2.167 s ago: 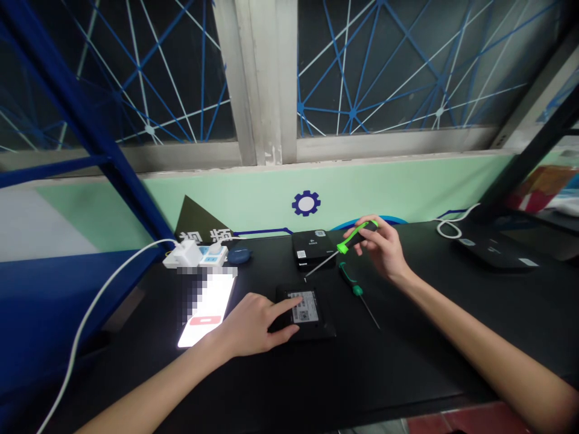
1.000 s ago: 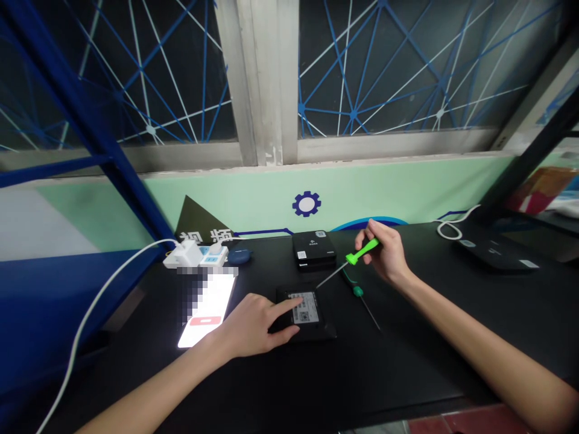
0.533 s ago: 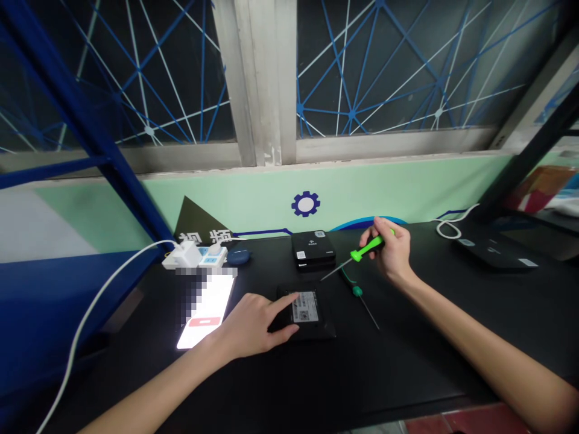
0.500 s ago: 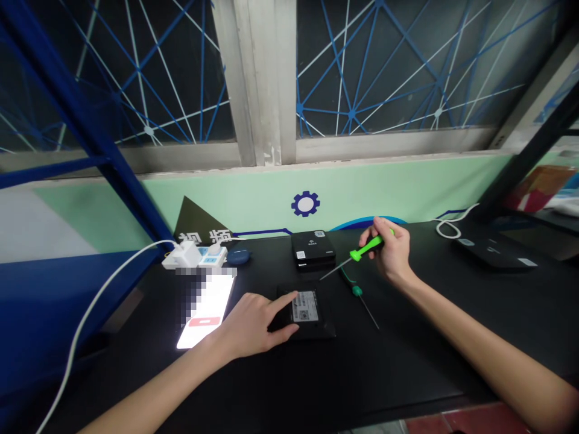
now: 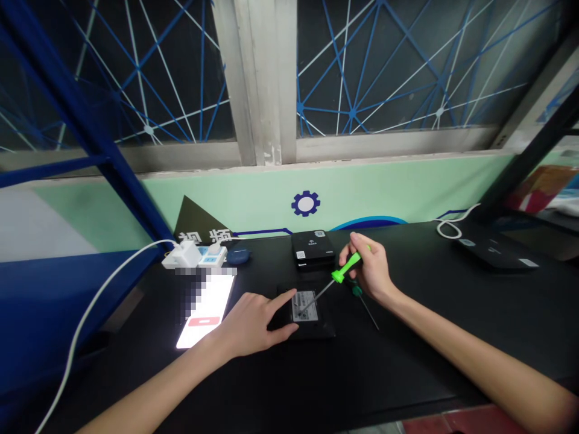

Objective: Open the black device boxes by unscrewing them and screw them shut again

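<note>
A flat black device (image 5: 326,327) with a white printed label (image 5: 311,299) lies on the black tabletop. On its left side rests my left hand (image 5: 256,322), thumb and index finger stretched apart across the top; its other fingers are mostly hidden. My right hand (image 5: 371,265) is closed around the bright green handle of a screwdriver (image 5: 347,267). The slanted shaft reaches down over the label, but whether the tip touches cannot be told. Below my right hand lies a second screwdriver, dark green (image 5: 357,291), its handle partly covered by that hand.
A black box (image 5: 312,250) stands behind the device. To the left are a lit phone (image 5: 210,304), a power strip with plugs (image 5: 194,255) and a dark blue case (image 5: 238,257). Another black device (image 5: 497,253) and a white cable (image 5: 447,232) are at the right.
My right hand has moved left and down with the green screwdriver, bringing its tip from behind the device to over the label. My left hand stays put.
</note>
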Demonstrator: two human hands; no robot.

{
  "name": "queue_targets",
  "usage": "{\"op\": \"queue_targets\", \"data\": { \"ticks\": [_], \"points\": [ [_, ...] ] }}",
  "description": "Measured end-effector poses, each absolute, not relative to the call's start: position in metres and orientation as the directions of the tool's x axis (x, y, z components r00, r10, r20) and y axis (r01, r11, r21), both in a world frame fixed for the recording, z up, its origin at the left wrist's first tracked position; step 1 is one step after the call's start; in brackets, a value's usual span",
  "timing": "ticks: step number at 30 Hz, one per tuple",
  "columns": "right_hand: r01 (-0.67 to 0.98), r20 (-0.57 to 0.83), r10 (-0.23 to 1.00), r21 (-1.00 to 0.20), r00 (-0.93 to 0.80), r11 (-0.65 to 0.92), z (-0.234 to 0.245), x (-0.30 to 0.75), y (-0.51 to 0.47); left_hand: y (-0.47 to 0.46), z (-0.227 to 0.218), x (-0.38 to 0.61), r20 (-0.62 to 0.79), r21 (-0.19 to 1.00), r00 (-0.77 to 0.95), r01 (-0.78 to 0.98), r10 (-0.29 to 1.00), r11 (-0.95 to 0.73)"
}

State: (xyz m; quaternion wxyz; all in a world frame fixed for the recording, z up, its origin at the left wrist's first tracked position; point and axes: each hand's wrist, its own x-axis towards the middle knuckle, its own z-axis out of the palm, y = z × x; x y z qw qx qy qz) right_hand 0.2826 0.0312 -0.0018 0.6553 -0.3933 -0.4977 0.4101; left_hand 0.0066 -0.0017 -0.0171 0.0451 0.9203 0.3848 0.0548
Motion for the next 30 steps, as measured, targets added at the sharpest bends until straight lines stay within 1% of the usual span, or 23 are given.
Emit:
{"op": "queue_targets", "data": {
  "ticks": [7,12,16,21,25,28,30],
  "points": [
    [-0.129,0.324,0.926,-0.927,0.193,0.351,-0.006,0.283,0.035,-0.003,-0.019,0.006,0.036,0.127,0.687,0.717,0.725,-0.685],
    [-0.087,0.372,0.881,-0.907,0.293,0.412,-0.012,0.283,0.036,-0.002,-0.017,0.006,0.03,0.131,0.692,0.713,0.721,-0.689],
    [-0.037,0.396,0.866,-0.904,0.306,0.426,-0.012,0.28,0.034,-0.001,-0.018,0.006,0.046,0.123,0.694,0.71,0.718,-0.694],
    [-0.035,0.385,0.875,-0.91,0.294,0.413,-0.01,0.281,0.035,-0.002,-0.019,0.007,0.054,0.118,0.69,0.713,0.722,-0.691],
    [-0.043,0.373,0.866,-0.911,0.334,0.409,-0.01,0.29,0.041,-0.002,-0.018,0.008,0.057,0.12,0.676,0.726,0.734,-0.677],
    [-0.056,0.342,0.867,-0.92,0.363,0.387,-0.007,0.295,0.044,-0.002,-0.017,0.009,0.056,0.119,0.674,0.728,0.737,-0.675],
    [-0.062,0.313,0.883,-0.933,0.35,0.355,-0.003,0.297,0.043,-0.002,-0.017,0.009,0.054,0.118,0.673,0.73,0.738,-0.674]
  ]
}}
